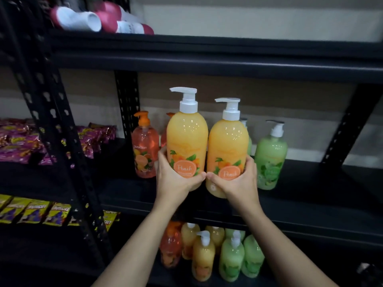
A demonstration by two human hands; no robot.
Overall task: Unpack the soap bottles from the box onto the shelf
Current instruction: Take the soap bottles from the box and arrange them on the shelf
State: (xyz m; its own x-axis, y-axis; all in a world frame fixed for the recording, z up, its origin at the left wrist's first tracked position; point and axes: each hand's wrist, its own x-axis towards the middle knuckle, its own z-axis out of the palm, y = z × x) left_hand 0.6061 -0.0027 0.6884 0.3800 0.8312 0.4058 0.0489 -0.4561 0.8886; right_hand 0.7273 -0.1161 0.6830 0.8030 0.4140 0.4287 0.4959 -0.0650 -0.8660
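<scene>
placing step: left grip curled round left peach bottle, right grip round right peach bottle, both upright at near edge of shelf. next: set down between orange bottle and green bottle, release.

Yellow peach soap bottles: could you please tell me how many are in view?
5. The left hand grips one yellow bottle, the right hand a second yellow bottle, at the middle shelf. Three stand below: a front bottle and two behind. Others may be hidden.
</scene>
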